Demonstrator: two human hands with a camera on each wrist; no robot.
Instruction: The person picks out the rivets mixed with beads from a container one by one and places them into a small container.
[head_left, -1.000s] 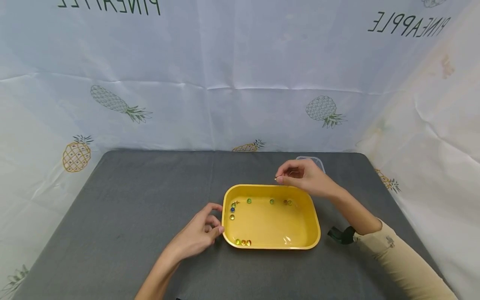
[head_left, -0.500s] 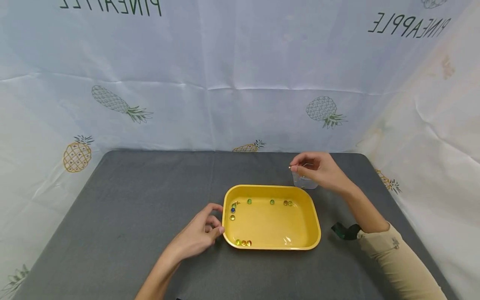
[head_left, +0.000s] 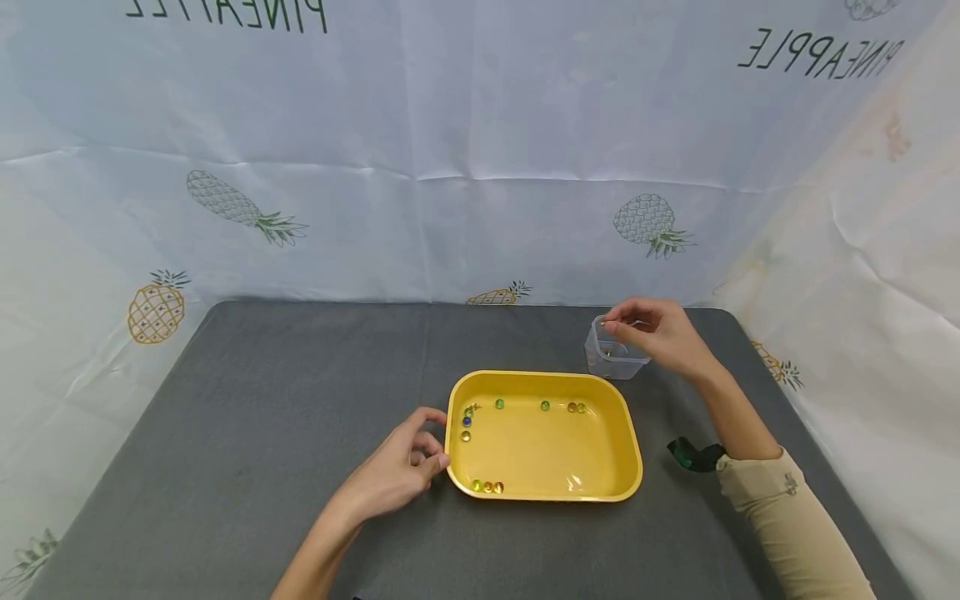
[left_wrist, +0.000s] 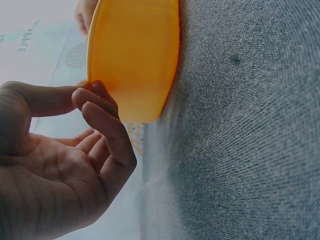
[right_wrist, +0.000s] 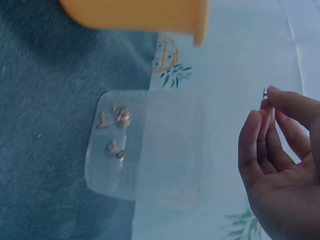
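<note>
My left hand [head_left: 397, 467] holds the left rim of a yellow tray [head_left: 555, 454], its thumb and a bent finger at the edge. Several glass marbles [head_left: 498, 487], green, amber and blue, lie along the tray's sides. A small gold-coloured piece [head_left: 476, 407] sits by the marbles at the left. Over a clear plastic box [head_left: 611, 367], my right hand [head_left: 660, 333] pinches a tiny metal piece [right_wrist: 265, 93] between thumb and finger. Its exact kind is too small to tell. Several copper-coloured, screw-like pieces [right_wrist: 114, 147] lie on the box's floor.
A grey cloth [head_left: 300, 417] covers the table. White pineapple-print fabric [head_left: 450, 233] hangs behind and at both sides. A dark green strap [head_left: 693, 456] dangles from the right wrist. The box stands just behind the tray's back right corner.
My right hand has moved right and back, from above the tray's back rim to over the clear box, still pinching the tiny metal piece. The left hand and tray stay put.
</note>
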